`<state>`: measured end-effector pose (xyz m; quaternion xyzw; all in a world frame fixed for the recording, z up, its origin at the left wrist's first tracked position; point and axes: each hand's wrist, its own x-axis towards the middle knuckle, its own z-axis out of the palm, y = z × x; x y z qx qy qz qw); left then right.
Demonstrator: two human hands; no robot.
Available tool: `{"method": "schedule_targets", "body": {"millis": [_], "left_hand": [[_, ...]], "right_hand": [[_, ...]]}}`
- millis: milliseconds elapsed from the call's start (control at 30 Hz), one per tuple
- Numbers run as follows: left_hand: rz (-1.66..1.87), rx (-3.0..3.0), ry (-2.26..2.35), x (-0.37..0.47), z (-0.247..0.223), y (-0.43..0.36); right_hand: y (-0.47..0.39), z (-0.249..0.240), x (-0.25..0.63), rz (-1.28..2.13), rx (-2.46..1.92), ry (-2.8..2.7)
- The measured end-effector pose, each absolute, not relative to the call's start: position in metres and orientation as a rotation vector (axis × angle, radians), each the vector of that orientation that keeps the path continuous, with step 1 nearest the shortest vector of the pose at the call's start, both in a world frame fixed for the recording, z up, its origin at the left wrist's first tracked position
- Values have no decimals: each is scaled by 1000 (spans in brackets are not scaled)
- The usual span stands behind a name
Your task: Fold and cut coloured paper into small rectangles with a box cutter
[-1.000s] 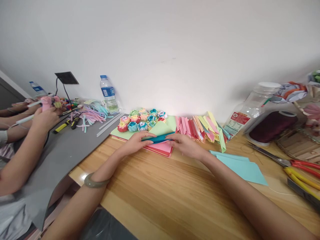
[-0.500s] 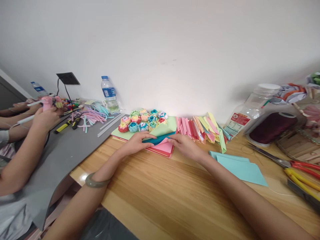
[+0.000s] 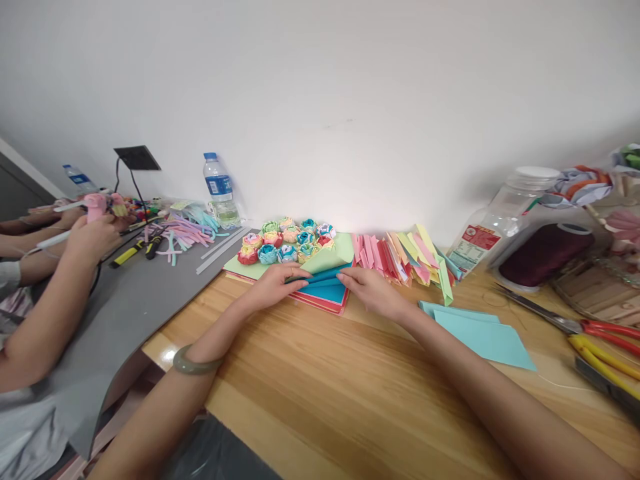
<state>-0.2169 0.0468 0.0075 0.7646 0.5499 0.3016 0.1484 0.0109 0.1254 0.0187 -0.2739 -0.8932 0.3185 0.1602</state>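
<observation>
A stack of coloured paper sheets (image 3: pixel 323 294) lies near the wall, its front corner showing blue over red. My left hand (image 3: pixel 274 285), closed with thumb and fingers together, holds the lifted upper sheets at their left front edge. On the right, my right hand (image 3: pixel 373 291) pinches the edge of a blue sheet. A light green sheet (image 3: pixel 341 249) curls up behind the fingers. Several paper flowers (image 3: pixel 287 254) in mixed colours rest on top of the stack. Part of the lifted edge is hidden by my fingers.
Folded paper strips (image 3: pixel 395 257) stand in a row to the right, with light blue sheets (image 3: pixel 485 337) before them. Further right are pliers (image 3: pixel 600 340), a plastic jar (image 3: pixel 487 220) and a dark thread spool (image 3: pixel 547 257). At left are a water bottle (image 3: pixel 219 190) and a co-worker's hand (image 3: pixel 93 237).
The pink sheet that showed between my hands is now out of sight, and blue paper shows there instead. Both hands have stayed nearly in place.
</observation>
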Motion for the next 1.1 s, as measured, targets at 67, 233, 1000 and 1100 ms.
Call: {"method": "schedule_targets", "body": {"millis": [67,233,1000,1100], "left_hand": [[865,2218,1569,-216,9,47],[841,2252,1553,-215,11,45],[803,2195,1568,-213,14,44],[802,2191,1562,-213,13,45]], "right_hand": [[125,18,12,906,-712,-2570],[122,15,12,811,-713,-2582],[116,35,9,963,-884,-2599],[116,36,9,1000,-935,-2592]]}}
